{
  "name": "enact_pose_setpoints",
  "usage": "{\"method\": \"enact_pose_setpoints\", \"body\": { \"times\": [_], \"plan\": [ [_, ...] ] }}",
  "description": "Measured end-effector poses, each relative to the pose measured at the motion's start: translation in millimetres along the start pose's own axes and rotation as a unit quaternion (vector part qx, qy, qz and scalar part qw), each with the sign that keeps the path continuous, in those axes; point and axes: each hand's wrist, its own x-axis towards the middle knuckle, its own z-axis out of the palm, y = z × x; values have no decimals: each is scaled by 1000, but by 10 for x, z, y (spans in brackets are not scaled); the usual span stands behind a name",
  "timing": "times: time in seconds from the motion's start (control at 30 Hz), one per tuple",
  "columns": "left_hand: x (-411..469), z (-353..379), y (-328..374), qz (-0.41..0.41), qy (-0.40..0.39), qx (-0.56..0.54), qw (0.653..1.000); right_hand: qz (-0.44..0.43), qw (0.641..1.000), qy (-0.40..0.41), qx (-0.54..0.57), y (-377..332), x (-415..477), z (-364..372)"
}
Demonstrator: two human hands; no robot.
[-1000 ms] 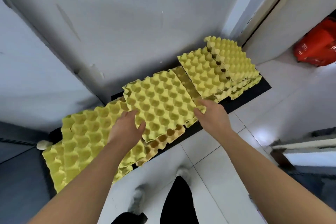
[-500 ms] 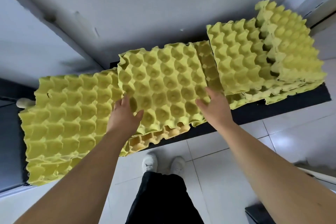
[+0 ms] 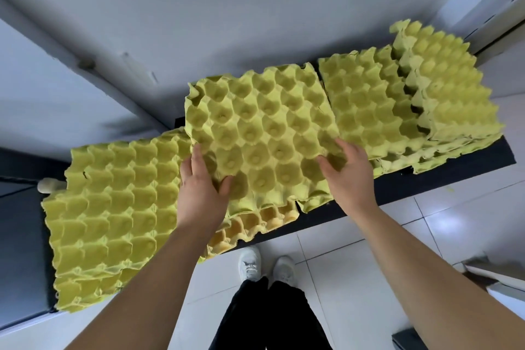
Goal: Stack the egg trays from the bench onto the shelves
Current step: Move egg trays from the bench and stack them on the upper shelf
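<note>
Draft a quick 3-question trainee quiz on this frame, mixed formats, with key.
1. True or false: the left hand and right hand both grip the middle egg tray.
2. The lower tray peeking out beneath it is: A) orange-tinted B) blue C) white.
3. Fill in: the bench top is ___ in colour.
Key: 1 true; 2 A; 3 black.
</note>
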Motion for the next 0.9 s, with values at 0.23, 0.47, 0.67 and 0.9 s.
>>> {"method": "enact_pose_setpoints", "body": {
  "times": [0.23, 0.47, 0.67, 0.9],
  "plan": [
    [-23, -109, 844, 79, 27, -39, 996, 3, 996, 83, 29, -95, 171, -785],
    [-9, 356, 1811, 112, 13, -58, 992, 29, 992, 121, 26, 408, 592, -1648],
    [-16, 1074, 2708, 127, 17, -61, 990, 47, 992, 115, 18, 1169, 1110, -2337],
    [35, 1822, 3529, 108, 34, -68, 991, 65, 994, 85, 32, 1970, 1796, -2843]
  ]
}}
